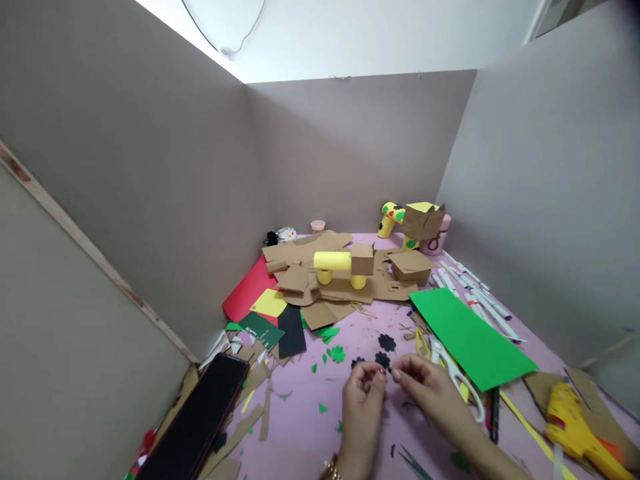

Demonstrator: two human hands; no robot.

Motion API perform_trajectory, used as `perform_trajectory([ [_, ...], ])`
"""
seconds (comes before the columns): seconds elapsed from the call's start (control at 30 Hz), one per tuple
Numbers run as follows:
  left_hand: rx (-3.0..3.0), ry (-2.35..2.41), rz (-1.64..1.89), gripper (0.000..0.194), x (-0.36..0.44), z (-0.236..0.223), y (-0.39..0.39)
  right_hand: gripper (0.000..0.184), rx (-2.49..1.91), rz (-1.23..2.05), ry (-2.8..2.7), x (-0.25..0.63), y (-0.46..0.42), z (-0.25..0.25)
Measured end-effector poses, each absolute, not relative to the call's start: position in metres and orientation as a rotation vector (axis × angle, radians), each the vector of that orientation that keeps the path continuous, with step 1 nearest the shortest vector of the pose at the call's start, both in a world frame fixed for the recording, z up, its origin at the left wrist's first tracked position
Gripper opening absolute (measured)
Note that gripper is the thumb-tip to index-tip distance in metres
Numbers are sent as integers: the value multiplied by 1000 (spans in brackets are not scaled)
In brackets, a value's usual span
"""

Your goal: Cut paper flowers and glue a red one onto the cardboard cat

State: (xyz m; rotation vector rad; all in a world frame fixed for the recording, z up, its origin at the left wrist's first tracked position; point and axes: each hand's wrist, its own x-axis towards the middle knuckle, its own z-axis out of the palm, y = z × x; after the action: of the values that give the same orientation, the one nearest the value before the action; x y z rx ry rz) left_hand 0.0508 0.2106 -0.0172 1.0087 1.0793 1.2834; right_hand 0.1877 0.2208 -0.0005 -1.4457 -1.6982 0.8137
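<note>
My left hand (363, 400) and my right hand (433, 393) meet low in the middle, over a pink table top (300, 413). Both sets of fingertips are pinched close together around something tiny that I cannot make out. Just beyond the fingers lie black paper flower cut-outs (386, 343) and a green flower cut-out (337, 353). White-handled scissors (457, 377) lie by my right hand, partly on a green paper sheet (470, 337).
A yellow glue gun (575, 427) lies at the right. A black phone (197, 420) leans at the left. Cardboard pieces with yellow tubes (333, 261) sit behind, with white markers (475, 293), red, yellow and black paper (255, 287). Grey partition walls enclose the table.
</note>
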Motion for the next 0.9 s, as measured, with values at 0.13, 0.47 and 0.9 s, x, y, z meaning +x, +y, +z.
perform_trajectory([
  [0.13, 1083, 1077, 1183, 15, 56, -19, 205, 23, -1432, 817, -1603, 187, 193, -14],
  [0.47, 1084, 1081, 1214, 16, 55, -19, 209, 20, -1368, 965, -1500, 181, 196, -18],
  [0.9, 1069, 1060, 1173, 18, 56, -24, 209, 27, -1325, 1017, -1403, 180, 199, -22],
])
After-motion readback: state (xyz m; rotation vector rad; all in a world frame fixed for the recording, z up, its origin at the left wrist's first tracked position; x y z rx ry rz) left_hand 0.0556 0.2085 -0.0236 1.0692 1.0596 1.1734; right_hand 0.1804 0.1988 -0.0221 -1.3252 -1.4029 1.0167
